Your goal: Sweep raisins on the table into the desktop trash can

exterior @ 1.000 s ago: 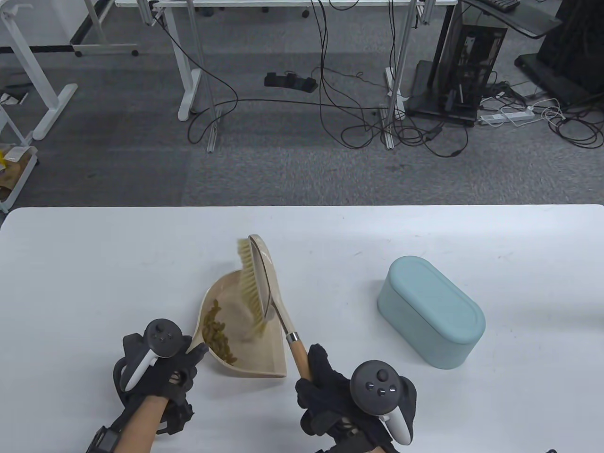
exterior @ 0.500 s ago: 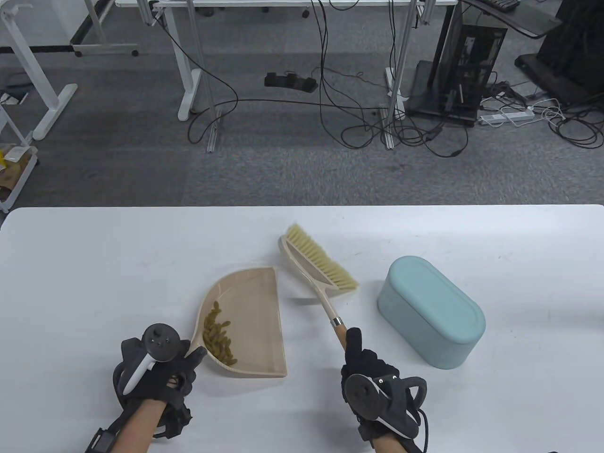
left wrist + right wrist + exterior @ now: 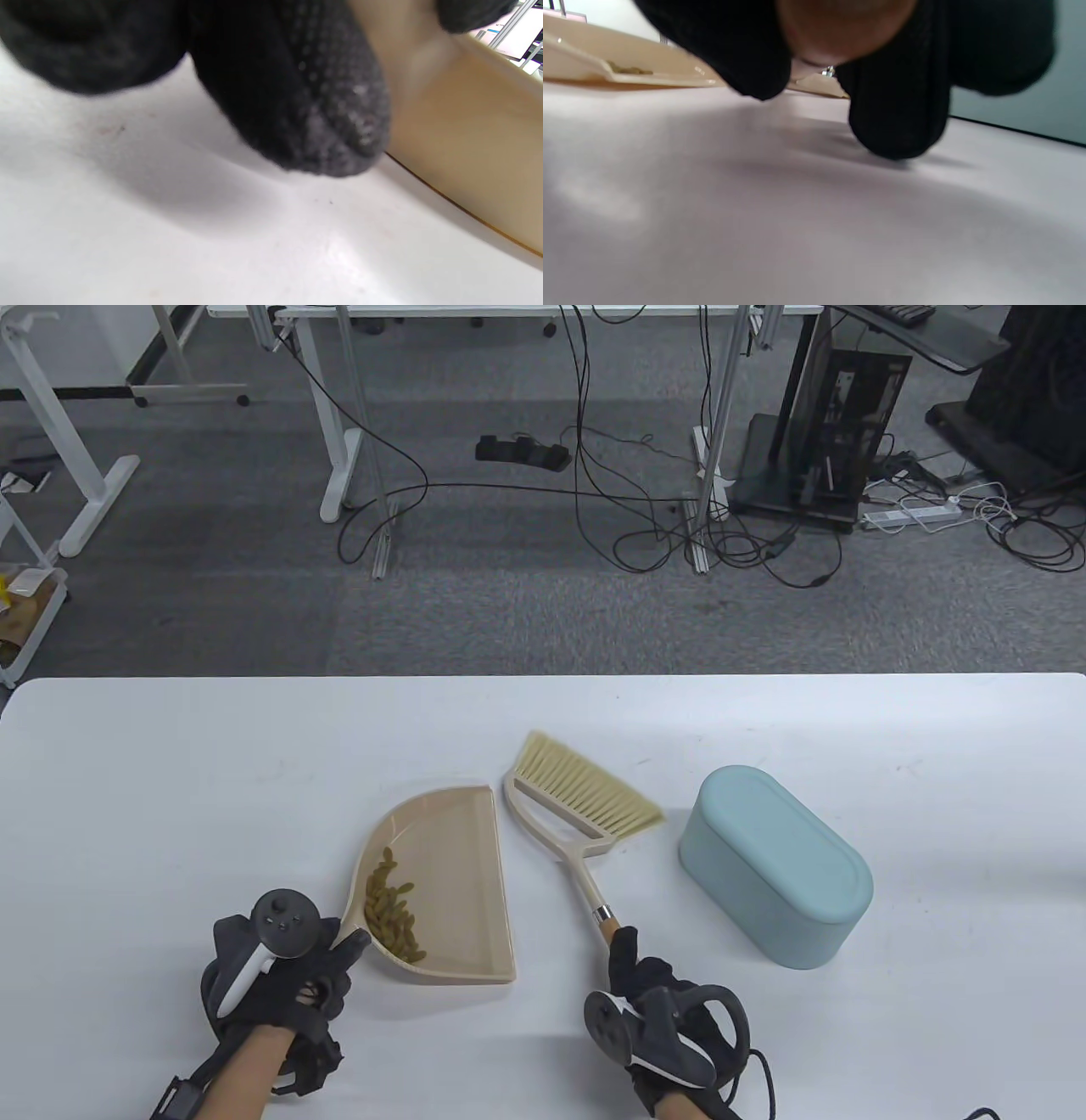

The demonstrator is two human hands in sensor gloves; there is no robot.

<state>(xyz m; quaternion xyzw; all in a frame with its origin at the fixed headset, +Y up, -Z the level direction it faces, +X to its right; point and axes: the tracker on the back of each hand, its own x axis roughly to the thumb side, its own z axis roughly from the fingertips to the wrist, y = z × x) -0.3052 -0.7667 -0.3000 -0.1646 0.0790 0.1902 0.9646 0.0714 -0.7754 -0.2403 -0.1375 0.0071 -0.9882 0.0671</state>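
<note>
A long white table runs across in front of me, and on its right side sits a pale blue trash can, lid shut, lying at a slant. Left of it a beige dustpan lies flat, open straight edge toward the can. Between the two lies a brush, bristles fanned toward the can, head flat on the table just beside the dustpan's edge. The right hand grips the brush's wooden handle end, fingers wrapped round it. The left hand holds the dustpan's handle, fingers closed on it. The raisins are piled in the dustpan's curved back corner, near the left hand.
</note>
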